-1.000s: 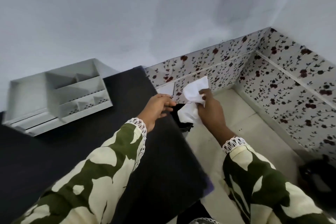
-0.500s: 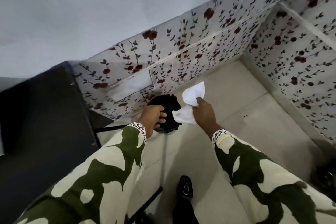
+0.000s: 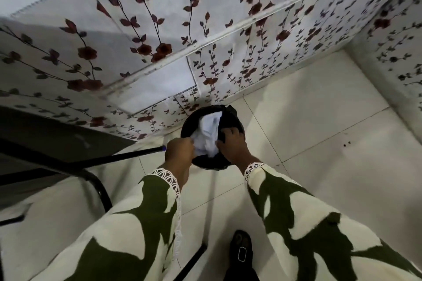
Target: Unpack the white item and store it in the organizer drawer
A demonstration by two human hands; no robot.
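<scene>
Both hands, left (image 3: 180, 151) and right (image 3: 231, 143), are gripping crumpled white wrapping (image 3: 209, 136) over a black bin (image 3: 190, 122), hiding its inside.

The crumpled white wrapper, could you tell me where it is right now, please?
In the head view, centre: the white wrapper sits inside the black bin on the floor, between both hands, below the floral wall.

I see open tiled floor (image 3: 319, 134) to the right of the black bin (image 3: 212, 163), wide enough for a hand to swing in freely. Behind the bin, the flowered wall (image 3: 228, 57) stands close and blocks any reach past it. On the left, the dark table frame (image 3: 75, 162) and its slanting bar (image 3: 137, 153) crowd the approach. Crumpled white paper (image 3: 209, 137) fills the bin's mouth, leaving little room inside.
</scene>
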